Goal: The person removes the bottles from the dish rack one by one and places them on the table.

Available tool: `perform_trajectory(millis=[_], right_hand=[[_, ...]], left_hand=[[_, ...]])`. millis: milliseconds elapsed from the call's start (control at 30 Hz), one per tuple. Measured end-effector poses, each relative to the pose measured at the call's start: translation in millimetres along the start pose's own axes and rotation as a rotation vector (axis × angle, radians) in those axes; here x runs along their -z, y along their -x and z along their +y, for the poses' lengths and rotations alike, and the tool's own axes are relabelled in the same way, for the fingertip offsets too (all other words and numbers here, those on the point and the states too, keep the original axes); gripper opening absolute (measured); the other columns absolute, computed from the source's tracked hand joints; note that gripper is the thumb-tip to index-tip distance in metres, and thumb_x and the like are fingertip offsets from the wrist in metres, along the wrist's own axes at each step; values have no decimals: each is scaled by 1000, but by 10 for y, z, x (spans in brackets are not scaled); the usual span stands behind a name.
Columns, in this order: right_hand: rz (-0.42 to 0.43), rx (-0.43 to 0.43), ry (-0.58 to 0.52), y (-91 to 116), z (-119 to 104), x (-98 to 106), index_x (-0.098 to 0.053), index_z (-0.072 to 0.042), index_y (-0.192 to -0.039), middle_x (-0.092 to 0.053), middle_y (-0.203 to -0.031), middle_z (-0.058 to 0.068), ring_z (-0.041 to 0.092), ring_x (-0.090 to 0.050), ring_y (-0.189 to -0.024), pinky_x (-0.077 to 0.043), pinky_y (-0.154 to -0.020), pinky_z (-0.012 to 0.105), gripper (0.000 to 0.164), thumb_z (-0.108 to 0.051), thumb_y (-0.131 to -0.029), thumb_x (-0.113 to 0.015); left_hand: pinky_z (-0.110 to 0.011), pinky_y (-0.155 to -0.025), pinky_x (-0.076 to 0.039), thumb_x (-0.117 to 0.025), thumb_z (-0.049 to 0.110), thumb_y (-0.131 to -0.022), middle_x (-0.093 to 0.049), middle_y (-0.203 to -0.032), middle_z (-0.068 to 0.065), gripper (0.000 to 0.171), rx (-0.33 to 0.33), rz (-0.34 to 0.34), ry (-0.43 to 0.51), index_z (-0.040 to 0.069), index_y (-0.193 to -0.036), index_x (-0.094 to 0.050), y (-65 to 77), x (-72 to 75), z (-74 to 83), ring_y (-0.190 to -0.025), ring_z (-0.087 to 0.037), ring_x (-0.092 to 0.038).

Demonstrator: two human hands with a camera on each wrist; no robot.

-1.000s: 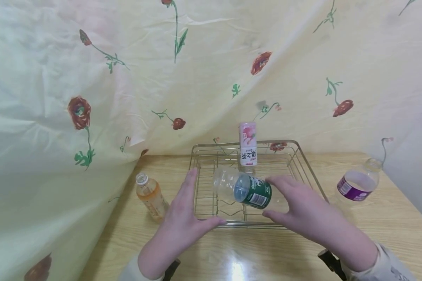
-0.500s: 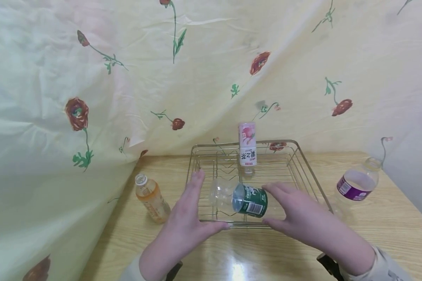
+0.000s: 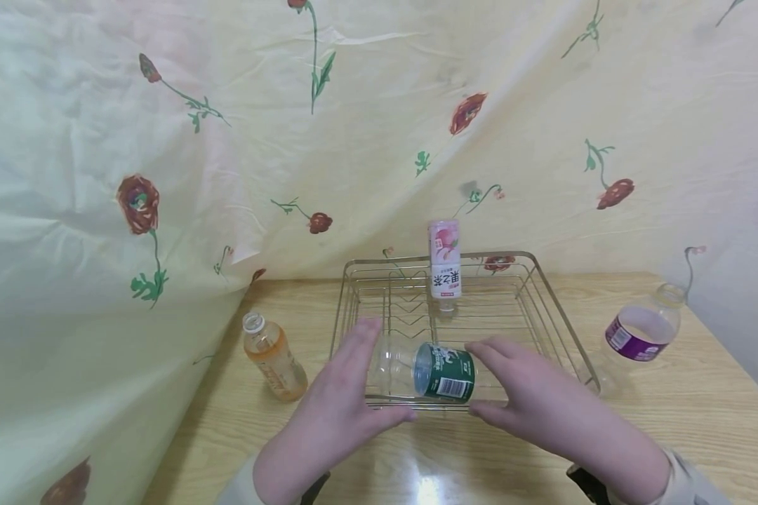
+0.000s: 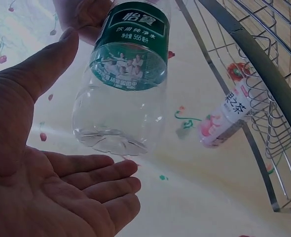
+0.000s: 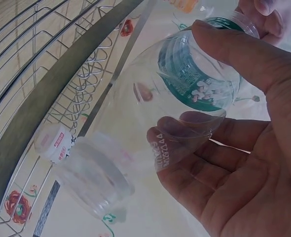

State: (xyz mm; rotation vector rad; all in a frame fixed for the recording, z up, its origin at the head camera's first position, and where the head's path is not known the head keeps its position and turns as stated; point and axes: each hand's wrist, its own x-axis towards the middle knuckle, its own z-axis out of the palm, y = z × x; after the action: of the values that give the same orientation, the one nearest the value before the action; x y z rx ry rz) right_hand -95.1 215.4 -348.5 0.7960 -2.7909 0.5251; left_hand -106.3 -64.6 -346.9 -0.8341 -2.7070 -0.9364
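Observation:
A clear plastic water bottle (image 3: 443, 372) with a green label lies sideways in the air over the front of a wire rack (image 3: 480, 301). My right hand (image 3: 537, 389) grips it at its right end, thumb and fingers around the clear plastic in the right wrist view. Near the bottle's left end, my left hand (image 3: 337, 407) is spread, thumb apart from the straight fingers. In the left wrist view the bottle's base (image 4: 116, 140) sits just beyond those fingertips; whether they touch it I cannot tell. Against the rack's back leans a pink-and-white drink bottle (image 3: 445, 259), neck down.
Left of the rack, an orange-labelled bottle (image 3: 274, 361) stands on the wooden table (image 3: 366, 463). On the right is a capless clear bottle (image 3: 643, 326) with a purple label. A flowered cloth (image 3: 379, 140) hangs behind and along the left side.
The green-labelled bottle and my right hand have come lower and slightly left, toward the rack's front edge. My left hand has shifted a little right and down, still spread.

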Motion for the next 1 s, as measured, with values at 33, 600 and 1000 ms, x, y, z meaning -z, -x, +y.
perform_trajectory(millis=[33, 600, 1000], right_hand=[[1, 5, 5, 1, -4, -4, -62, 0, -133, -65, -124, 11, 28, -67, -104, -59, -85, 46, 71, -31, -76, -90], [-31, 4, 46, 20, -102, -93, -63, 1, -131, -65, -123, 11, 28, -67, -104, -60, -82, 46, 69, -32, -76, -89], [-30, 54, 88, 29, -127, -135, -63, 2, -131, -65, -121, 13, 29, -67, -102, -60, -82, 45, 73, -33, -74, -91]], left_hand=[[-44, -117, -28, -93, 47, -70, -31, -162, -11, 116, -14, -2, -9, 8, -159, -30, -6, -2, -3, -148, -24, -26], [-44, -119, -22, -92, 50, -68, -42, -154, -19, 110, -197, -55, -280, -4, -150, -41, -9, -3, 15, -146, -33, -32], [-46, -117, -28, -86, 56, -73, -45, -152, -19, 107, -224, -133, -418, -4, -150, -42, -7, -22, 63, -143, -35, -36]])
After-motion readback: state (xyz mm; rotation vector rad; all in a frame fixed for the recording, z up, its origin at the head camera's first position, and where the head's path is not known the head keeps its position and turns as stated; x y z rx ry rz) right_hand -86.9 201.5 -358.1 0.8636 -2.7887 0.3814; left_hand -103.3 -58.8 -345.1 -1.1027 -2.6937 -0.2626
